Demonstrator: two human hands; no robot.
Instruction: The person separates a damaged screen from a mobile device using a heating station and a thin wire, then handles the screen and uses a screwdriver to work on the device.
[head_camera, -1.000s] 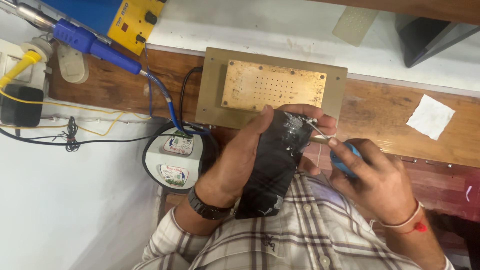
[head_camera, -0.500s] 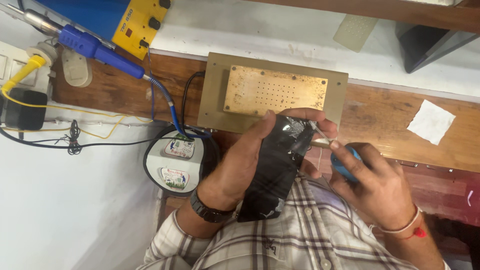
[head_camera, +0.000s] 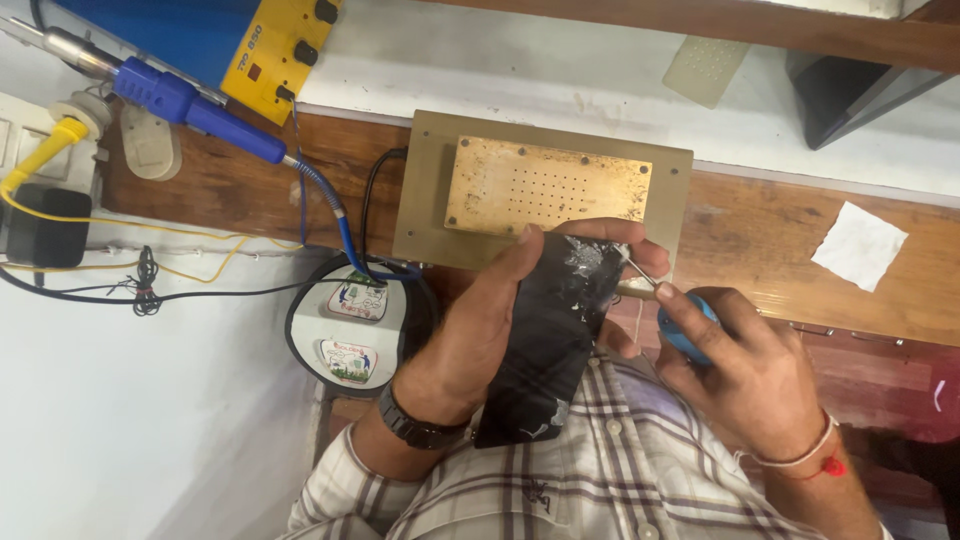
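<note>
Black phone (head_camera: 548, 345) lies lengthwise in the left hand (head_camera: 470, 345), gripped at its edges; the right hand (head_camera: 745, 375), fist closed on a blue-handled screwdriver (head_camera: 672, 315), angles its tip leftward to the phone's top corner.

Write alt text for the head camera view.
The left hand grips a black phone while the right hand works a blue-handled tool at its top edge. Behind them sits a metal plate with holes on a wooden bench.

Bare wood lies open right of the metal plate (head_camera: 540, 185), up to the white paper scrap (head_camera: 858, 246); leftward, the blue cable (head_camera: 335, 215) and round tin (head_camera: 350, 325) crowd the way.
</note>
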